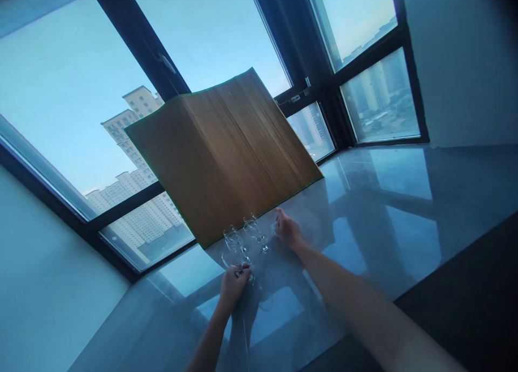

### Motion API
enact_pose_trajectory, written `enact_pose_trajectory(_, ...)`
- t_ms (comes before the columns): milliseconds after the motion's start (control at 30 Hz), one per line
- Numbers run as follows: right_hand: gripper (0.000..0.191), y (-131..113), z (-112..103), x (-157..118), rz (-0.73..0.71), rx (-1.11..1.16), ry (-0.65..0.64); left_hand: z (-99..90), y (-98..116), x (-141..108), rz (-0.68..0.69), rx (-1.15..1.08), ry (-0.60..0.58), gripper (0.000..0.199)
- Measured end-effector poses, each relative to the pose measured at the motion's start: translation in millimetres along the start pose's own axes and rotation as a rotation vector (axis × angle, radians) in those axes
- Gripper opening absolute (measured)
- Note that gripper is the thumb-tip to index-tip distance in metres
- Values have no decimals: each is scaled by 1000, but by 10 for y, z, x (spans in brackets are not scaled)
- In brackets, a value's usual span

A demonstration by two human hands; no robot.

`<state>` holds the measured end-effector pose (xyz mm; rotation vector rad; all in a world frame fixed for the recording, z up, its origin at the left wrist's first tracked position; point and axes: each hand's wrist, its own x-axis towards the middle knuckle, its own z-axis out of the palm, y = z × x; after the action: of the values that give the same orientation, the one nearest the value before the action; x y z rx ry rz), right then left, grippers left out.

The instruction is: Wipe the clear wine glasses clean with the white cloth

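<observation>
Small clear stemmed glasses stand close together on the glossy sill. One stemmed glass is in front of the board's lower edge, and a second stemmed glass stands to its right. My left hand is closed in a pinch around the stem of a nearer glass, whose faint bowl shows beside the fingers. To the right of the group, my right hand has its fingers curled together close to the sill. A faint clear edge shows at those fingertips, but what they hold is hidden.
A large brown wood-grain board leans against the dark window frame behind the glasses. The pale, reflective sill spreads to both sides and ends at a dark front edge. Tall buildings show outside.
</observation>
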<state>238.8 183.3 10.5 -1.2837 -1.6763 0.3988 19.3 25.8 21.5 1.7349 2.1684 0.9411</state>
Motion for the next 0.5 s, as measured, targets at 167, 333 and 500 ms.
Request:
enact_pose_trajectory(167, 55, -14, -4, -2, -10, 0, -1, 93, -186, -59, 127, 207, 105, 31)
enact_pose_trajectory(333, 52, -11, -2, -9, 0, -10, 7, 140, -193, -88, 156, 332, 15, 53)
enact_pose_trajectory(500, 48, 7, 7, -6, 20, -15, -12, 145, -61, -126, 94, 395, -156, 62)
